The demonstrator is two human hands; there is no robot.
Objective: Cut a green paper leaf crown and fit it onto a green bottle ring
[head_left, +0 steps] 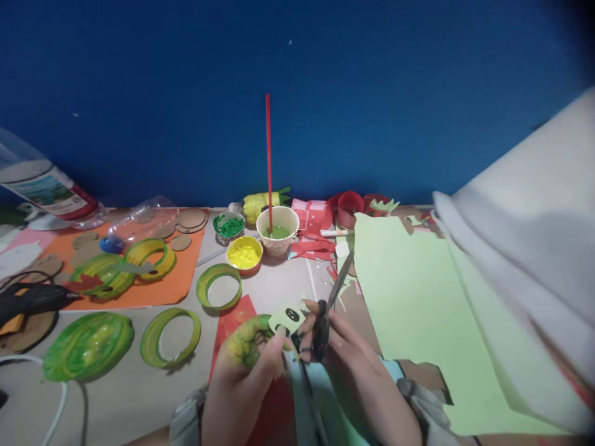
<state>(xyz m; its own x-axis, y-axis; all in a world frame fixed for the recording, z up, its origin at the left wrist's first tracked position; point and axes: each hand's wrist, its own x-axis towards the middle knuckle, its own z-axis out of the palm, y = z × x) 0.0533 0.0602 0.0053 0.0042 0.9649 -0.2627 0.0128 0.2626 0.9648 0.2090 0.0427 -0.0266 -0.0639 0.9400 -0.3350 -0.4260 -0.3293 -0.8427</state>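
Note:
My left hand (pixel 248 371), smeared with green and yellow paint, pinches a small pale green paper cutout (pixel 279 317) with black eye-like drawings on it. In my right hand (pixel 356 375) is a pair of scissors (pixel 321 334), its black handles around the fingers and a blade pointing up and away. Both hands are close together, the right fingers beside the cutout's edge. Below them lie a strip of red paper (pixel 276 402) and light blue paper (pixel 334 384). A large light green sheet (pixel 413 310) spreads to the right of my right hand.
Green-yellow painted rings (pixel 170 338) and a painted bottle base (pixel 88 347) stand on the left. Behind are a yellow paint cup (pixel 245 255), a green paint cup (pixel 227 227) and a paper cup (pixel 277 238) with a red stick. A glue gun (pixel 32 300) lies at far left.

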